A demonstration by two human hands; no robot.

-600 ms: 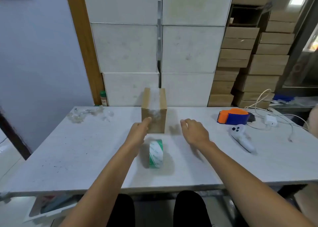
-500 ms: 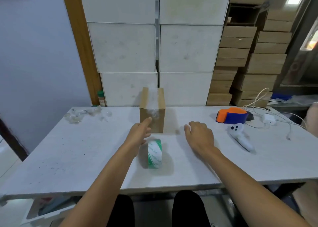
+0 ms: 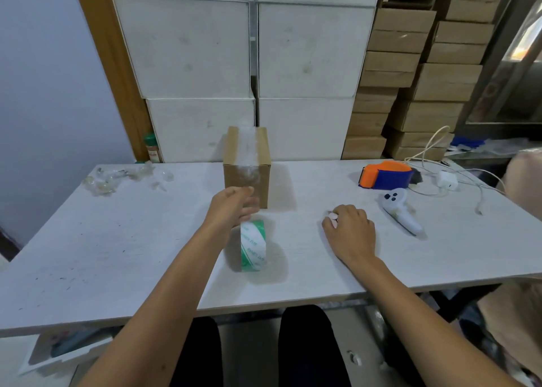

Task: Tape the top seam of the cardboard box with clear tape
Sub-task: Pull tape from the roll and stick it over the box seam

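Observation:
A small brown cardboard box (image 3: 261, 157) stands at the middle of the white table (image 3: 117, 240), with a strip of clear tape running over its top and down its near face. A tape roll (image 3: 252, 245) with green and white print stands on edge just in front of the box. My left hand (image 3: 231, 207) hovers between the box and the roll, fingers curled over the roll's far top; whether it touches the roll is unclear. My right hand (image 3: 350, 231) rests on the table to the right, fingers curled under, holding nothing.
An orange and blue tape dispenser (image 3: 385, 175) sits at the back right, with a white controller (image 3: 400, 210) in front of it and a charger with cables (image 3: 447, 179) beside it. Crumpled clear tape scraps (image 3: 117, 178) lie at the back left. Stacked boxes stand behind the table.
My right hand has drawn back from beside the box to the right and toward me, and curled its fingers. My left hand lowered slightly from the box's front toward the roll.

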